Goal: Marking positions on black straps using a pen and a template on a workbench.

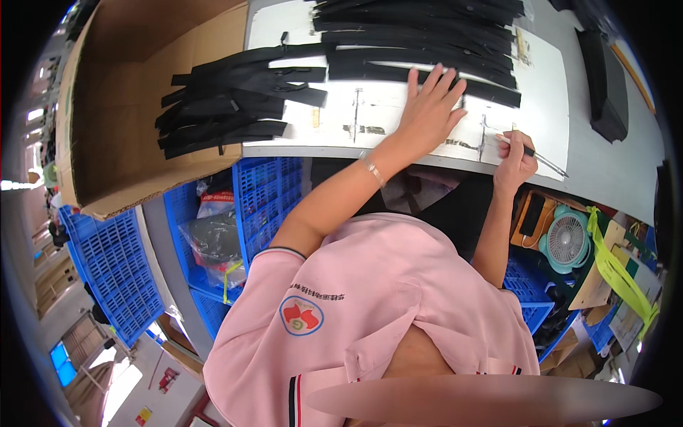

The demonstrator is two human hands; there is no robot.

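Note:
On the white board (334, 132), my left hand (430, 107) lies with its fingers spread, the fingertips resting on a black strip (491, 93) that looks like a zipper. More black zipper-like strips (420, 28) lie in rows beyond that hand. My right hand (516, 162) is closed around a slim black and silver tool (548, 163) near the board's front edge. Its thin tips point to the right, and a pale end shows left of the fingers. I cannot tell whether it is a pen or tweezers. Dark marks (483, 139) and tape are on the board.
A pile of black strips (220, 107) overhangs an open cardboard box (128, 128) at the left. Blue plastic crates (267, 206) stand below the table edge. A black block-shaped object (603, 85) lies at the right. A small teal fan (567, 240) stands below it.

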